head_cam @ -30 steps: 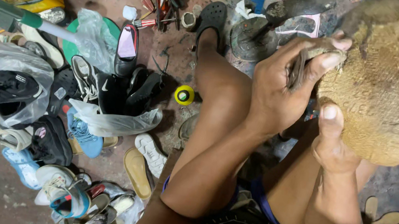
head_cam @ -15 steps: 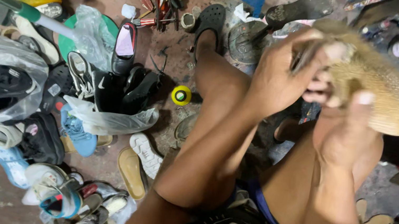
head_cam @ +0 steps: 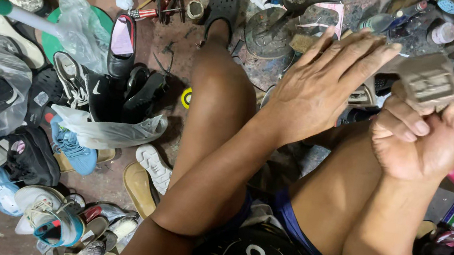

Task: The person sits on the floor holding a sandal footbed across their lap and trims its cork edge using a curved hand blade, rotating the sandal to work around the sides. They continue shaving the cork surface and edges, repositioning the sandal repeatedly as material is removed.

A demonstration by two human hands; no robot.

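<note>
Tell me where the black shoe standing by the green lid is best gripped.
Probably at the heel end of the black shoe, from above: it stands upright on its sole among piled shoes, its pink-lined opening faces up, and the clear bag crowds its left side.

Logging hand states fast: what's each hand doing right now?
Left hand: open, fingers spread, holding nothing.
Right hand: closed around a worn grey-brown shoe sole.

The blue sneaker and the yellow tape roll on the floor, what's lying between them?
In the head view, between the blue sneaker and the yellow tape roll lies a crumpled clear plastic bag, with dark shoes just behind it.
</note>
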